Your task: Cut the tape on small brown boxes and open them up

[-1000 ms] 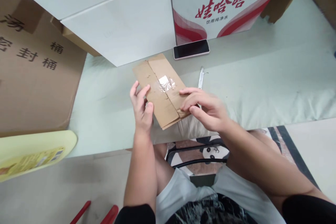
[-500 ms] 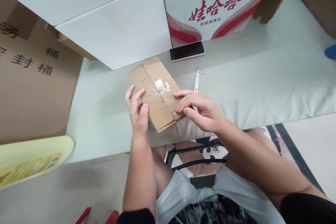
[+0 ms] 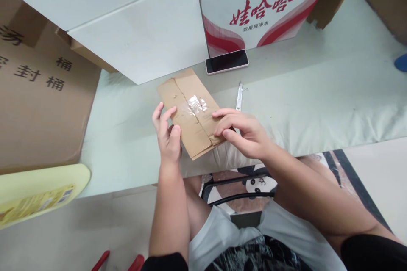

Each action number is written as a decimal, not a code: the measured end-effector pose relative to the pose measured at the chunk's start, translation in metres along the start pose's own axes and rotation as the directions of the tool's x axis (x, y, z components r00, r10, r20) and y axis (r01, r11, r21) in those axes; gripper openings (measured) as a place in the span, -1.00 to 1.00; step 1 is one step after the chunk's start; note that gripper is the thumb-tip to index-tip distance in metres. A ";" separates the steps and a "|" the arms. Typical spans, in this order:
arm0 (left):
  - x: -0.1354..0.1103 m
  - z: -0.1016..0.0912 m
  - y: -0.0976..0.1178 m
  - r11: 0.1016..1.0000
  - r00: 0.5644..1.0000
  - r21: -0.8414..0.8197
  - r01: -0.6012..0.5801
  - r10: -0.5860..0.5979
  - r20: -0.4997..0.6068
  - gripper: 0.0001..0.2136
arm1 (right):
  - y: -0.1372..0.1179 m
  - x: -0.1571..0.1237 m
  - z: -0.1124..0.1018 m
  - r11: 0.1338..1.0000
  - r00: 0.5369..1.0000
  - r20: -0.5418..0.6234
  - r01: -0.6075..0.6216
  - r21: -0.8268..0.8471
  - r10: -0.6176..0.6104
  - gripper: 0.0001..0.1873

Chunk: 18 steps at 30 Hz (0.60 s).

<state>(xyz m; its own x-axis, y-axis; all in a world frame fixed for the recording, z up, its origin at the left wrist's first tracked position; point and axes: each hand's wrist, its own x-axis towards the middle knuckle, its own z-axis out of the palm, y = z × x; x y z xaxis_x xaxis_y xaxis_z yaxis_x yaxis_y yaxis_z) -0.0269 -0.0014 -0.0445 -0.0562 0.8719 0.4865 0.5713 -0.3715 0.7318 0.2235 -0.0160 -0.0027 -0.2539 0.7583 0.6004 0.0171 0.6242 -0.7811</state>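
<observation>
A flat cardboard box (image 3: 186, 123) lies tilted across the near part of the cloth-covered surface, a patch of clear shiny tape over its middle seam. My left hand (image 3: 168, 135) grips its left edge, with the thumb and bent fingers along the side. At the lower right corner, my right hand (image 3: 243, 131) pinches the cardboard between thumb and fingers. Just beyond the right hand is a slim silvery utility knife (image 3: 239, 95), its lower end hidden behind the fingers. A phone (image 3: 227, 62) with a dark screen rests farther back.
White cartons (image 3: 143, 29) stand along the back, one a water carton (image 3: 254, 12) with red lettering. A large brown carton (image 3: 41, 106) is at the left, near a pale yellow container (image 3: 41, 194). The pale green cloth (image 3: 318, 93) has wrinkles toward its front edge.
Both hands keep their hold on the cardboard box in nearly the same pose. The whole view has shifted very slightly.
</observation>
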 end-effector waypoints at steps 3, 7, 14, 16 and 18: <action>0.000 0.000 0.000 1.000 1.000 0.002 0.002 -0.002 0.000 -0.48 | 0.001 0.000 0.001 1.000 1.000 -0.007 0.016 -0.002 -0.016 -0.76; 0.000 0.000 0.001 1.000 1.000 -0.002 0.010 -0.010 0.001 -0.49 | 0.001 0.000 0.002 0.999 0.999 -0.021 0.032 -0.003 -0.032 -0.77; -0.001 -0.001 0.001 0.999 1.000 -0.037 -0.016 0.016 -0.001 -0.52 | 0.002 -0.001 0.001 1.000 1.000 -0.018 0.016 -0.009 -0.016 -0.77; -0.001 -0.001 0.001 0.999 1.000 -0.035 -0.010 0.010 0.009 -0.52 | 0.002 -0.001 0.001 1.000 1.000 -0.006 0.018 -0.021 -0.019 -0.77; -0.001 -0.001 0.000 0.999 1.000 -0.034 0.003 -0.002 0.015 -0.51 | 0.002 -0.001 0.001 1.000 1.000 -0.006 0.020 -0.021 -0.020 -0.78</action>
<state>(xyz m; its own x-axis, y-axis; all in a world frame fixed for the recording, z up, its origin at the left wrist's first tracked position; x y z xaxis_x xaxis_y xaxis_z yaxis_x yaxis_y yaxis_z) -0.0276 -0.0028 -0.0441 -0.0455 0.8773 0.4778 0.5427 -0.3798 0.7492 0.2229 -0.0158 -0.0048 -0.2484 0.7467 0.6170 0.0325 0.6430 -0.7652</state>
